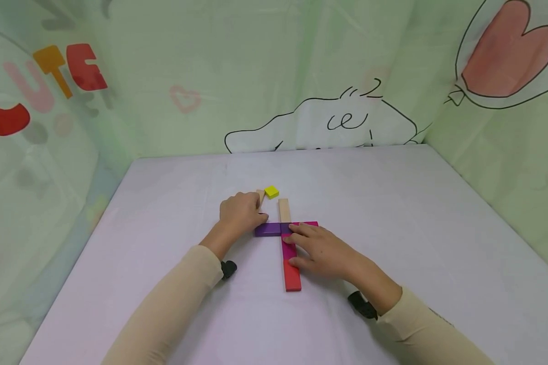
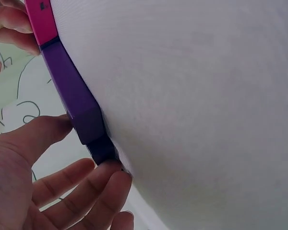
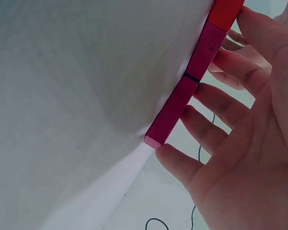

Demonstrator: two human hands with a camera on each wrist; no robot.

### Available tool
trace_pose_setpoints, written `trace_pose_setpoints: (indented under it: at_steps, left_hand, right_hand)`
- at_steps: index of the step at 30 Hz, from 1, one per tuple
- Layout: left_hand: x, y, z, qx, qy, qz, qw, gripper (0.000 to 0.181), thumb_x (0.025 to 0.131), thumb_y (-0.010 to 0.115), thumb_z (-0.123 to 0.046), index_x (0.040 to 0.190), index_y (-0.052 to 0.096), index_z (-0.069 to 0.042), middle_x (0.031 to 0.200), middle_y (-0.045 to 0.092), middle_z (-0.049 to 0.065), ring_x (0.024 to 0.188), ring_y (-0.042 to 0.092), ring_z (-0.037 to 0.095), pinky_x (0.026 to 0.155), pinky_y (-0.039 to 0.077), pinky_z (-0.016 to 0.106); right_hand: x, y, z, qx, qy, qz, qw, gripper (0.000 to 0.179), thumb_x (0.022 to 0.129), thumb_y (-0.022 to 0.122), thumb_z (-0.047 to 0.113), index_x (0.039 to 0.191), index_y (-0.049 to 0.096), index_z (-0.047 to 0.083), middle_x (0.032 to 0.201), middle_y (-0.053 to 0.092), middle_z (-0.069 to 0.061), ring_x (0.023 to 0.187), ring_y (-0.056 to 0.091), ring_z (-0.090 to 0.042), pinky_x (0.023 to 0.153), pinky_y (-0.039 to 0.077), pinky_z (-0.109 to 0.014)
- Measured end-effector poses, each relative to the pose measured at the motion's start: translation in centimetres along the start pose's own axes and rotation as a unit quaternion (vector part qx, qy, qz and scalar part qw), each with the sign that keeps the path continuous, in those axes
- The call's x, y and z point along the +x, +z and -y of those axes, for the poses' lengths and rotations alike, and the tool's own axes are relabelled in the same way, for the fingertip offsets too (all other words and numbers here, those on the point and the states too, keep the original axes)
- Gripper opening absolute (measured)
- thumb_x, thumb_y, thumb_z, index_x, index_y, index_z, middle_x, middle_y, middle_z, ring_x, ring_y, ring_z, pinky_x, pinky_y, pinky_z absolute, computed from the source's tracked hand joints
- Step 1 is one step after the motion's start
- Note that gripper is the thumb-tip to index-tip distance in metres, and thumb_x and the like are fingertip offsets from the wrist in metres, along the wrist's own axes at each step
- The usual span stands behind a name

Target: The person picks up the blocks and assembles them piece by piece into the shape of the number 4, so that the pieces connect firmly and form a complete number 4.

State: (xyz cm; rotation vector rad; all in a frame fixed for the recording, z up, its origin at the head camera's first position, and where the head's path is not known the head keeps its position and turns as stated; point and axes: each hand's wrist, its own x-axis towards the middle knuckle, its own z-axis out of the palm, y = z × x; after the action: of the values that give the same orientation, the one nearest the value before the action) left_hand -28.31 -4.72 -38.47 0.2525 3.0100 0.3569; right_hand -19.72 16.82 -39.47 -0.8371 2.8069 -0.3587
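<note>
Coloured wooden blocks lie end to end as a cross on the table. A purple block [image 1: 267, 230] forms its left arm, a plain wood block [image 1: 284, 210] the far arm, and a magenta block [image 1: 289, 249] with a red block [image 1: 292, 280] the near arm. Another magenta block [image 3: 170, 112] makes the right arm. The left hand [image 1: 240, 212] bends over the left side. Its thumb [image 2: 55, 127] is at the purple block's edge, and its curled fingertips touch a dark blue block [image 2: 103, 149], hidden in the head view. The right hand [image 1: 325, 251] spreads its fingers against the magenta blocks.
A small yellow block [image 1: 271, 191] lies beyond the cross, next to a slanted plain wood block [image 1: 261, 194] partly hidden by the left hand. The white table [image 1: 201, 172] ends at a printed curtain [image 1: 187, 66] behind and on both sides.
</note>
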Motion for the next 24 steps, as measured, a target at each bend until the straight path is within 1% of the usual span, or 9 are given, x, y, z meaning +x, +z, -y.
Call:
trace_pose_setpoints:
  at_steps: [4,10,13,20,24]
  left_hand:
    - [0.02,0.03,0.0,-0.008,-0.007,0.003,0.9999,0.027,0.091,0.076,-0.038,0.098,0.066,-0.014,0.079,0.064,0.001,0.072,0.06,0.019,0.062,0.042,0.032]
    - [0.0,0.05,0.1,-0.024,-0.011,0.004,0.9996,0.023,0.091,0.076,-0.031,0.096,0.064,-0.011,0.077,0.061,0.003,0.07,0.057,0.019,0.058,0.038,0.029]
    - [-0.03,0.03,0.15,-0.033,-0.013,0.005,0.9994,0.023,0.091,0.076,-0.029,0.099,0.064,-0.011,0.079,0.061,0.004,0.071,0.057,0.02,0.059,0.038,0.029]
    - [-0.01,-0.06,0.59,-0.039,-0.014,0.005,0.9991,0.03,0.09,0.075,-0.028,0.112,0.066,-0.009,0.085,0.064,0.004,0.074,0.058,0.02,0.061,0.041,0.03]
    - [-0.07,-0.18,0.95,-0.042,-0.012,0.002,0.9991,0.035,0.09,0.074,-0.027,0.119,0.066,-0.008,0.092,0.068,0.004,0.076,0.059,0.02,0.063,0.043,0.03]
  right_hand:
    - [-0.03,0.07,-0.02,0.001,-0.002,-0.001,1.0,0.053,0.098,0.069,0.038,0.145,0.06,0.015,0.161,0.045,-0.012,0.149,0.041,-0.037,0.119,0.037,-0.056]
    - [-0.09,0.08,0.01,0.006,-0.005,-0.005,1.0,0.053,0.098,0.07,0.038,0.145,0.06,0.015,0.16,0.045,-0.013,0.149,0.04,-0.038,0.12,0.036,-0.057]
    - [-0.11,0.08,0.0,0.007,-0.006,-0.007,0.9999,0.053,0.098,0.07,0.038,0.145,0.06,0.015,0.16,0.046,-0.013,0.149,0.041,-0.038,0.12,0.035,-0.057]
    - [-0.08,0.08,-0.08,0.007,-0.01,-0.01,0.9999,0.051,0.098,0.07,0.037,0.143,0.061,0.016,0.16,0.046,-0.012,0.148,0.042,-0.036,0.119,0.037,-0.056]
    - [-0.06,0.01,-0.08,0.007,-0.011,-0.009,0.9999,0.05,0.098,0.07,0.037,0.143,0.061,0.016,0.16,0.045,-0.012,0.148,0.042,-0.035,0.12,0.036,-0.056]
